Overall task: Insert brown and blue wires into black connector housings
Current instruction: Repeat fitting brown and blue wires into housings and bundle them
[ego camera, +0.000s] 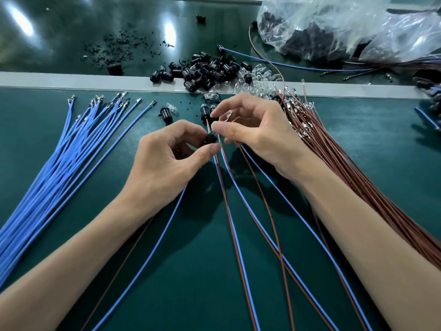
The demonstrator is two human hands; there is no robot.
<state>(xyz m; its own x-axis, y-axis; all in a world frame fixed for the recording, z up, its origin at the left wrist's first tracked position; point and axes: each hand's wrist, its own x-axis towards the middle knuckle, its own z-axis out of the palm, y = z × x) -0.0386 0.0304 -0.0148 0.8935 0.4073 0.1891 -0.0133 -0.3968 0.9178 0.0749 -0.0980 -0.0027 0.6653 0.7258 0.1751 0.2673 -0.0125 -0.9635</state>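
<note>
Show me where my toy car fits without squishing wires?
Bare green mat between the blue wires and the left hand, or the left end of the far belt. Crowded: around the right hand, brown wires, black housings.

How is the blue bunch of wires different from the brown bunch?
The blue bunch lies on the left, the brown bunch on the right. Blue wires look thicker; brown ones look thinner. The brown bunch is packed denser than the blue. Both have metal tips and lie on the green mat.
</note>
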